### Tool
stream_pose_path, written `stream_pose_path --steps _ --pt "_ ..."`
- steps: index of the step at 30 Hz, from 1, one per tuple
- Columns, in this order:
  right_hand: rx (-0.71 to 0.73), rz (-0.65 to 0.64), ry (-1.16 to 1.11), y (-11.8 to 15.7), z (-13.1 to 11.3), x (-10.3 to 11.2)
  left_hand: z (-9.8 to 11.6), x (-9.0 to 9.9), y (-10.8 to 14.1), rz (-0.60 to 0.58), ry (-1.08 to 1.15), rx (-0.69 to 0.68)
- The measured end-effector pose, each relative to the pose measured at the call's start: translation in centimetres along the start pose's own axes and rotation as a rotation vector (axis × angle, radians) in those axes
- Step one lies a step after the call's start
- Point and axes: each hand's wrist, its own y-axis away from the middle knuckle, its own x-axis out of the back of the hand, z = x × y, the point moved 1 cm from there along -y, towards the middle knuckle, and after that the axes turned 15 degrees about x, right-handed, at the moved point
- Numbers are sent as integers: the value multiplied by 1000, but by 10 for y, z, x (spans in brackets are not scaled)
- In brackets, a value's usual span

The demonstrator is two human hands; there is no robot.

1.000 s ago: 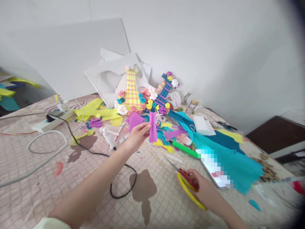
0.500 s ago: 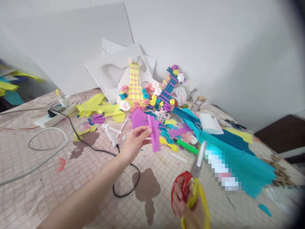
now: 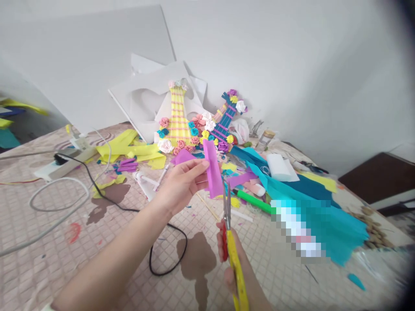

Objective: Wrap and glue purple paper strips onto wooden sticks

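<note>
My left hand (image 3: 189,179) pinches a folded strip of purple crepe paper (image 3: 213,172) between thumb and fingers, holding it upright above the table. Wrapped round the red and yellow handles, my right hand (image 3: 236,259) grips a pair of scissors (image 3: 227,207). Their blades are slightly parted and point up, close beside the lower right edge of the paper. Whether the blades touch it I cannot tell. Behind stand a yellow paper guitar (image 3: 179,116) with paper roses and a smaller blue one (image 3: 223,123).
A white glue gun (image 3: 144,183) and its black cord (image 3: 168,272) lie left of centre, near a power strip (image 3: 66,166). Yellow paper (image 3: 129,147), a green marker (image 3: 254,201) and teal crepe paper (image 3: 337,229) spread across the tiled-pattern table. White boards lean on the wall.
The scissors have swung left and up to the purple paper, turning from broadside to edge-on. The view has shifted slightly right. My left hand still holds the paper.
</note>
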Motion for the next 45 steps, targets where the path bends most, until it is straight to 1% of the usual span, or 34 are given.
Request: stream_pose_path --steps 3,7,10,17,23,26,29,32,37,45 --pt "5 52 -43 -7 -7 -8 1 2 -1 13 -26 7" --pt "4 41 -125 -11 -11 -12 2 4 -3 33 -30 26" --pt "-30 46 -189 -11 -9 -11 3 4 -3 27 -31 38" --pt "-323 51 -388 -16 1 -7 4 5 -6 10 -27 67" --pt "-460 148 -444 -18 5 -10 3 5 -6 6 -29 78" --pt "-537 158 -482 -19 6 -12 3 6 -7 8 -39 85" --pt "-583 179 -503 -21 5 -12 3 7 -8 11 -48 85" --pt "-603 205 -508 -22 2 -12 3 7 -8 16 -52 82" --pt "-556 177 -534 -22 -1 -12 4 6 -7 14 -41 85" --pt "-579 156 -541 -24 -8 -14 4 6 -8 22 -41 98"
